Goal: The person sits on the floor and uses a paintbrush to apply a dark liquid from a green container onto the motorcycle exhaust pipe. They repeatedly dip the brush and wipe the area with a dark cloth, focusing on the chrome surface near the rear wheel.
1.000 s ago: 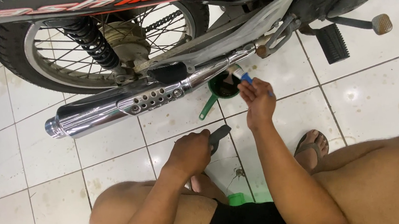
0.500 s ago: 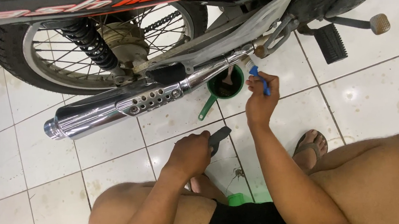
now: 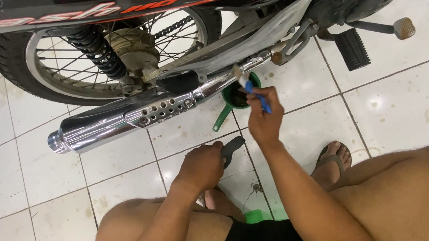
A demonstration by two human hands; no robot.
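Fingers of right hand (image 3: 264, 117) clamped on blue-handled brush (image 3: 252, 91) by exhaust pipe (image 3: 137, 116); left hand (image 3: 201, 166) gripping dark handle (image 3: 232, 148).

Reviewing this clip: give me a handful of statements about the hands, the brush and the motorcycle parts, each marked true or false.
1. The right hand holds a blue-handled brush. True.
2. The brush bristles point down at the white floor tiles. False: they point up toward the underside of the motorcycle, near the front of the chrome exhaust pipe.
3. A green cup with a handle sits on the floor below the brush. True.
4. The left hand is empty and resting flat on the tiles. False: its fingers are wrapped around a dark grey tool handle.
5. The person is wearing closed shoes. False: a sandal shows on one foot.
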